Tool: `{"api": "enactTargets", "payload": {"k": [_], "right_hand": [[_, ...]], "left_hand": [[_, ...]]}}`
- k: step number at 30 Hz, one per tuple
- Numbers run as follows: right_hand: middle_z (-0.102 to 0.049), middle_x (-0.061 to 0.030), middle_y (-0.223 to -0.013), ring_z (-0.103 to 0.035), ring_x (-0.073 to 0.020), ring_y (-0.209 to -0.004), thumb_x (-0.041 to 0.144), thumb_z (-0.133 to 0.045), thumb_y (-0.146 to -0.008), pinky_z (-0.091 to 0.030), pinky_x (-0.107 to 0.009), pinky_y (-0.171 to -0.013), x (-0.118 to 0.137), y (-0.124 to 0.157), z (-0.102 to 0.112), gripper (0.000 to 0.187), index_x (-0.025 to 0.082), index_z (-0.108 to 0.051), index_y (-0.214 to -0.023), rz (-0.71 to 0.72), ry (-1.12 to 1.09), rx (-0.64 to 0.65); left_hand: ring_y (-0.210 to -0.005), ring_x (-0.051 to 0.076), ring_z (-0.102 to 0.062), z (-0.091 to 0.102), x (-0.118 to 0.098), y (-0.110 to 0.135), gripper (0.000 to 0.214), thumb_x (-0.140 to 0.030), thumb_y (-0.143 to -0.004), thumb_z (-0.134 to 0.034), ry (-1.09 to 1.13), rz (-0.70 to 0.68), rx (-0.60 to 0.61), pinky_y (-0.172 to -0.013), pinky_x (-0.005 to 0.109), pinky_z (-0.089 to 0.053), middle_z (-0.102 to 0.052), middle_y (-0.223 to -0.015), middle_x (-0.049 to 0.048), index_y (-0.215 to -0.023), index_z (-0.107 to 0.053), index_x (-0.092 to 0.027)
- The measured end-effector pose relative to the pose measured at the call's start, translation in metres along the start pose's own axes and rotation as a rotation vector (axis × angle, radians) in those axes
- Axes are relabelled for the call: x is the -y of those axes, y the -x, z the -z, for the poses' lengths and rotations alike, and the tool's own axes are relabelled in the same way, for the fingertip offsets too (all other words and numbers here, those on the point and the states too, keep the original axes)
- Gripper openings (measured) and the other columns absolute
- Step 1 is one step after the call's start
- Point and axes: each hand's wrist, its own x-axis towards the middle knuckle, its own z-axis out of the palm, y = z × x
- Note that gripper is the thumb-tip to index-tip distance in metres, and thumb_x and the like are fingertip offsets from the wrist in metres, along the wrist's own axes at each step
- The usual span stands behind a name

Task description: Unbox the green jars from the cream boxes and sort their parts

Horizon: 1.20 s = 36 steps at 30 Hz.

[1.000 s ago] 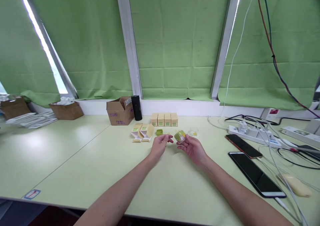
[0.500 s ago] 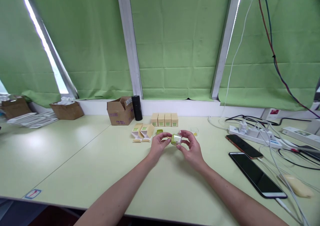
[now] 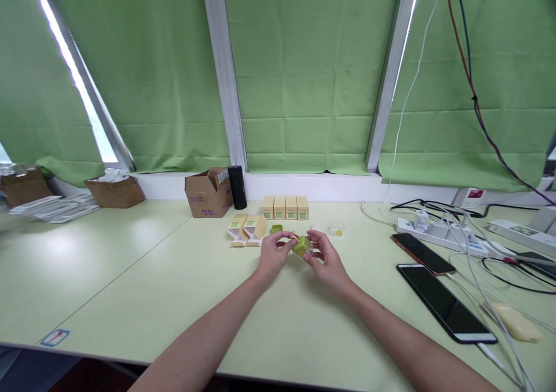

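Note:
A small green jar sits between both hands above the pale green table. My left hand pinches it from the left with thumb and fingertips. My right hand curls round its right side. Just behind lie a loose green lid, two opened cream cartons and a row of several shut cream boxes. A small clear dish with a yellow piece rests to the right.
A brown cardboard box and a black cylinder stand by the window sill. Two phones, a power strip and tangled cables fill the right side. Another box and flat packets are at far left.
My hands have closed together around the green jar. It was in my right hand alone a second ago; now both hands grip it, slightly lower and nearer me.

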Motion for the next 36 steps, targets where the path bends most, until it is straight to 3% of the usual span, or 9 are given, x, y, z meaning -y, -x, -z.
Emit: {"api": "enactTargets", "payload": {"k": [4, 7, 15, 23, 29, 33, 36], "right_hand": [[-0.068, -0.0083, -0.121, -0.062, -0.0265, -0.118, 0.032, -0.075, -0.078, -0.053, -0.041, -0.092, -0.001, 0.0, -0.002, 0.053, 0.027, -0.058, -0.128, -0.017, 0.096, -0.01], [-0.069, -0.0073, -0.12, -0.064, -0.0249, -0.109, 0.031, -0.074, -0.078, -0.052, -0.04, -0.09, -0.002, -0.001, -0.001, 0.052, 0.027, -0.059, -0.128, -0.018, 0.123, -0.01], [-0.071, -0.0054, -0.11, -0.064, -0.022, -0.092, 0.031, -0.075, -0.077, -0.052, -0.039, -0.085, 0.003, -0.002, 0.002, 0.051, 0.026, -0.058, -0.125, -0.063, 0.14, -0.005], [-0.071, -0.005, -0.111, -0.064, -0.0222, -0.097, 0.029, -0.073, -0.076, -0.05, -0.04, -0.089, 0.003, -0.003, 0.004, 0.052, 0.026, -0.055, -0.125, -0.072, 0.173, 0.015], [-0.072, -0.0052, -0.114, -0.065, -0.0229, -0.102, 0.024, -0.07, -0.075, -0.051, -0.042, -0.092, -0.003, -0.005, 0.008, 0.054, 0.027, -0.054, -0.126, -0.017, 0.193, 0.003], [-0.071, -0.0064, -0.12, -0.065, -0.0237, -0.109, 0.02, -0.069, -0.074, -0.05, -0.045, -0.099, -0.003, -0.006, 0.009, 0.056, 0.027, -0.052, -0.127, 0.035, 0.175, 0.003], [-0.07, -0.0075, -0.125, -0.064, -0.0245, -0.117, 0.019, -0.068, -0.074, -0.048, -0.047, -0.107, 0.0, -0.006, 0.01, 0.055, 0.026, -0.051, -0.126, 0.08, 0.153, -0.008]], "left_hand": [[-0.098, 0.023, -0.07, -0.001, -0.005, 0.005, 0.013, -0.033, -0.087, -0.067, -0.204, -0.071, 0.047, -0.085, 0.035, -0.051, -0.077, -0.1, 0.0062, -0.086, -0.071, -0.021], [-0.097, 0.021, -0.069, -0.002, -0.007, 0.008, 0.011, -0.031, -0.091, -0.061, -0.275, -0.107, 0.086, -0.084, 0.034, -0.05, -0.076, -0.101, 0.0046, -0.087, -0.066, -0.021], [-0.095, 0.021, -0.067, 0.0, -0.007, 0.008, 0.012, -0.032, -0.096, -0.055, -0.298, -0.085, 0.143, -0.081, 0.034, -0.048, -0.072, -0.101, 0.0041, -0.091, -0.06, -0.022], [-0.09, 0.02, -0.065, 0.001, 0.003, 0.006, 0.018, -0.037, -0.098, -0.054, -0.259, -0.068, 0.119, -0.078, 0.033, -0.048, -0.07, -0.096, 0.0041, -0.091, -0.056, -0.022], [-0.089, 0.021, -0.067, 0.003, 0.009, -0.004, 0.026, -0.044, -0.09, -0.065, -0.075, -0.053, -0.008, -0.069, 0.03, -0.051, -0.071, -0.099, 0.0085, -0.087, -0.057, -0.02], [-0.075, 0.019, -0.065, 0.006, 0.011, -0.014, 0.039, -0.05, -0.079, -0.077, 0.175, 0.046, -0.136, -0.059, 0.029, -0.054, -0.07, -0.087, 0.0057, -0.086, -0.055, -0.019], [-0.071, 0.017, -0.065, 0.01, 0.013, -0.017, 0.036, -0.044, -0.077, -0.08, 0.312, 0.166, -0.245, -0.059, 0.029, -0.057, -0.068, -0.079, 0.0027, -0.086, -0.056, -0.018]]}}
